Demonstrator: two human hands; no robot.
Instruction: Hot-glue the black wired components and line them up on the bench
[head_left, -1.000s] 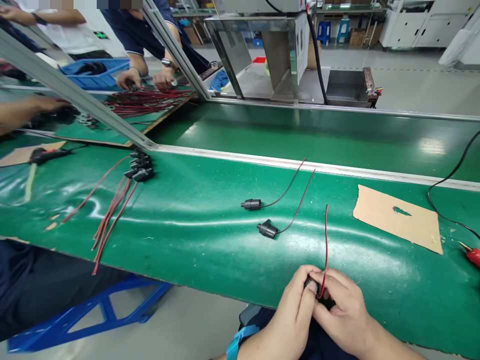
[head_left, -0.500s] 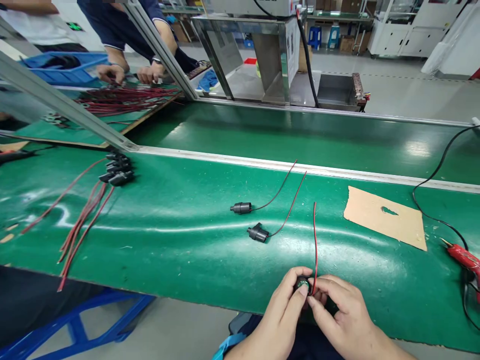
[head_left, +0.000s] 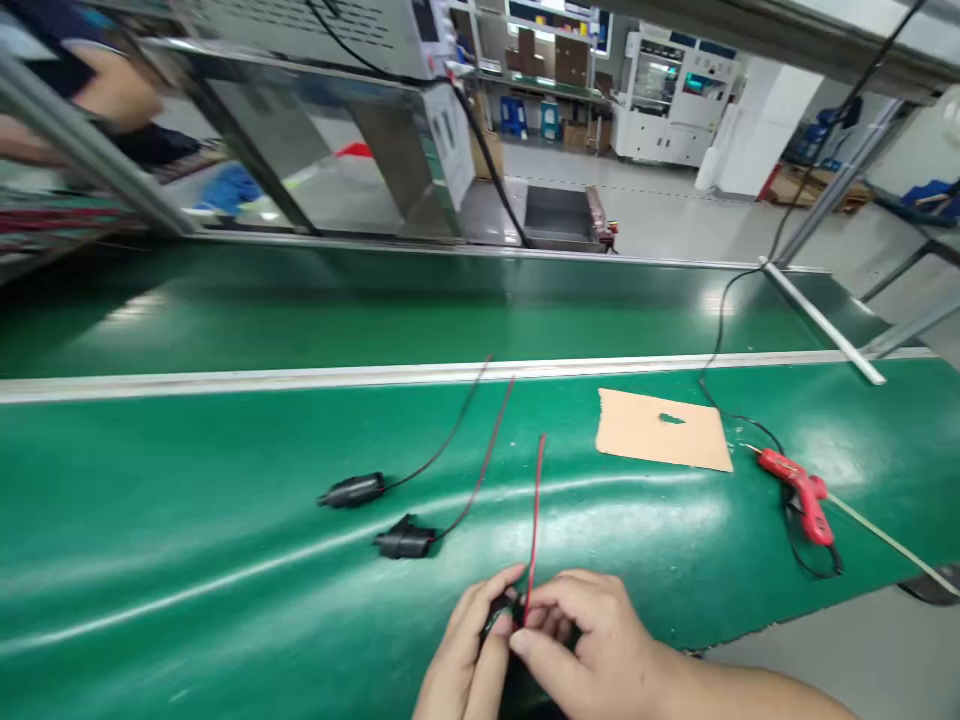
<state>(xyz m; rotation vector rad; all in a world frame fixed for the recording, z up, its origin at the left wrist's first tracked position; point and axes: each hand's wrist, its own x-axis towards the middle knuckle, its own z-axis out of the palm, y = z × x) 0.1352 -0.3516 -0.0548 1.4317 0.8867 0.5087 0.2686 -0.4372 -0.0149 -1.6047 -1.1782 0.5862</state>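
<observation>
My left hand is closed around a small round black part, mostly hidden by the fingers, with a bit of green showing on it. Pressed close beside it, my right hand pinches the lower end of a red wire against the part. Whether wire and part are joined is hidden by my fingertips. The wire's free end points away from me over the green mat. Further left lie two black plug-like housings, one behind the other, each trailing a thin dark red wire.
A piece of cardboard with a torn hole lies right of the wire. Beyond it rests a red soldering gun with its black cord. A white rail crosses the green bench. Part of another person shows at upper left.
The camera has turned to the right, so the bench things sit further left and the whole soldering gun shows. Both hands keep the same grip on the black part and red wire.
</observation>
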